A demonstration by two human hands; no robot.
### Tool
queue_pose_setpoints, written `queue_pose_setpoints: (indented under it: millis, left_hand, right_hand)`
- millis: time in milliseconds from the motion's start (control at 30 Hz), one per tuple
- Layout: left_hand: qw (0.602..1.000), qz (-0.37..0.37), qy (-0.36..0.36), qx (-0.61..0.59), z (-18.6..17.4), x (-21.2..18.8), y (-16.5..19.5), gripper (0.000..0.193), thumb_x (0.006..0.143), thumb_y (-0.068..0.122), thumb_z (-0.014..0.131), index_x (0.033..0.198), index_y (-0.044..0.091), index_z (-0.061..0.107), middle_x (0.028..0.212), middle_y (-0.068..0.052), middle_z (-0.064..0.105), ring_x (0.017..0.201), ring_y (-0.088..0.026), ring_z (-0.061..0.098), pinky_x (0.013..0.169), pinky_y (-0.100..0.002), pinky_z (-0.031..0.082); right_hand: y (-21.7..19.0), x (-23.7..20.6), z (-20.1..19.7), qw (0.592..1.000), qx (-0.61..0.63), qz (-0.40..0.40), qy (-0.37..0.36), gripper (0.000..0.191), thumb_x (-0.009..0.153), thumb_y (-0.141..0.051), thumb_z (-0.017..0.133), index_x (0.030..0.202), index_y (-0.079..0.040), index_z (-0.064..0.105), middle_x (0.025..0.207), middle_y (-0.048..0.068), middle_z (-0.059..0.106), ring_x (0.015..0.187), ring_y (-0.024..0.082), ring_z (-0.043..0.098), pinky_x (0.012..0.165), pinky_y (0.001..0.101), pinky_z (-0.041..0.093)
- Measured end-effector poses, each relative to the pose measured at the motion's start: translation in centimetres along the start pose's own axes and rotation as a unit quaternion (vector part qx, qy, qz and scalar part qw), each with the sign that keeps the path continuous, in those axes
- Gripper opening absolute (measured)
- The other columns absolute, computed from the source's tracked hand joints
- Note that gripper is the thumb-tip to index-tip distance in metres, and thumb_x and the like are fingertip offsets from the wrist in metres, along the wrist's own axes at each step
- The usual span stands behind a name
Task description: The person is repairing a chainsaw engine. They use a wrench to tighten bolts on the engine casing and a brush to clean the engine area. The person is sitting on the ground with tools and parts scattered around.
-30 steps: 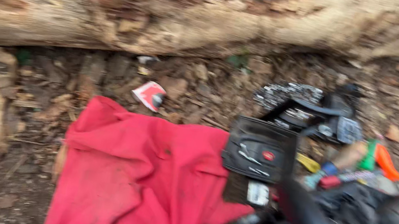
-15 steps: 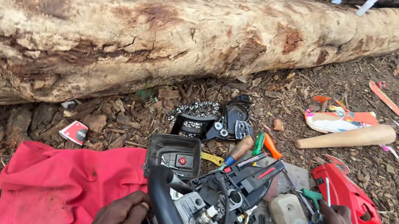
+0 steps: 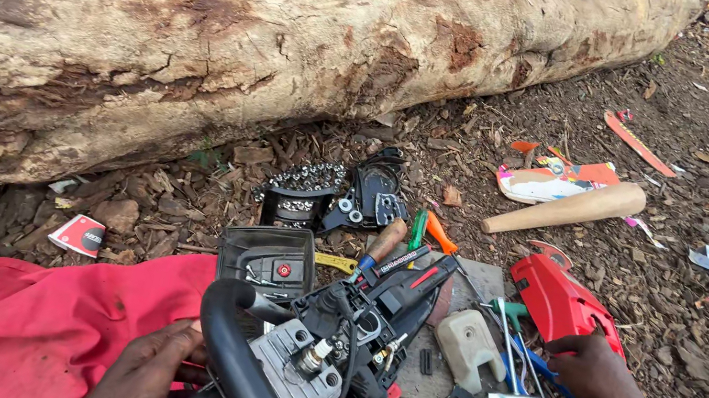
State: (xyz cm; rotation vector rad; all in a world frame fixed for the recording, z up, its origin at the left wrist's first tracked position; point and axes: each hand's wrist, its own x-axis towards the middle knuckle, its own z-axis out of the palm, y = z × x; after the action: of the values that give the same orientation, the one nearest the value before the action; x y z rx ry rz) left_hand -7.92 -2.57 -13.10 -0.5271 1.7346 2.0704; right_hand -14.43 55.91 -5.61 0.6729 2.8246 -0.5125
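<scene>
Bark-strewn ground [image 3: 693,317] under a rough log [image 3: 203,66]; left hand [image 3: 144,376] grips chainsaw's black handle [image 3: 236,373]; right hand [image 3: 600,378] grips metal tools [image 3: 521,355].

I see the chainsaw body [image 3: 315,367] on the ground, the cloth [image 3: 61,322] left of it, the log [image 3: 255,46] behind.
</scene>
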Motion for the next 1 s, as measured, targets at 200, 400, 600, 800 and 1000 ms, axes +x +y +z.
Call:
queue_pose_setpoints:
  millis: [200,400,600,800,1000]
  left_hand:
    - [0.998,0.003,0.06,-0.022,0.2,-3.1,3.8,0.054,0.101,0.049,0.051,0.115,0.003,0.073,0.093,-0.012,0.077,0.085,-0.023,0.073,0.08,-0.04,0.058]
    - [0.99,0.058,0.105,-0.071,-0.3,-4.7,5.6,0.049,0.097,0.046,0.052,0.112,0.006,0.077,0.089,-0.008,0.077,0.081,-0.018,0.071,0.077,-0.035,0.056]
    - [0.978,0.077,0.141,-0.131,-0.2,-3.8,6.5,0.039,0.097,0.04,0.059,0.108,0.005,0.074,0.09,-0.009,0.076,0.081,-0.018,0.072,0.076,-0.035,0.056]
    - [0.99,0.095,0.059,-0.08,2.8,-4.2,8.4,0.039,0.092,0.041,0.062,0.105,0.007,0.076,0.088,-0.006,0.077,0.08,-0.015,0.072,0.075,-0.031,0.057]
    - [0.986,0.152,0.013,-0.075,4.4,-5.1,9.3,0.043,0.091,0.047,0.062,0.103,0.008,0.073,0.085,-0.002,0.073,0.076,-0.014,0.068,0.072,-0.031,0.055]
  right_hand:
    - [0.3,-0.4,-1.6,0.995,0.069,-0.039,-0.055,0.025,0.088,-0.013,0.072,0.106,0.004,0.078,0.092,0.017,0.08,0.078,0.023,0.079,0.076,0.038,0.063]
    - [-4.2,-3.2,-4.5,0.984,0.018,-0.13,-0.118,0.031,0.091,-0.028,0.072,0.114,-0.008,0.078,0.095,0.008,0.081,0.084,0.019,0.08,0.082,0.035,0.065]
    - [-8.5,-4.6,-2.7,0.979,-0.05,-0.196,0.015,0.031,0.09,-0.028,0.073,0.115,-0.01,0.078,0.098,0.01,0.084,0.089,0.02,0.078,0.087,0.0364,0.063]
    - [-11.8,-5.7,-1.0,0.979,-0.001,-0.202,0.0,0.031,0.091,-0.028,0.072,0.116,-0.012,0.077,0.095,0.011,0.085,0.087,0.021,0.078,0.082,0.0374,0.064]
    - [-13.3,-8.0,-0.4,0.979,0.007,-0.196,-0.048,0.032,0.092,-0.032,0.071,0.111,-0.007,0.078,0.091,0.011,0.083,0.082,0.021,0.079,0.079,0.037,0.065]
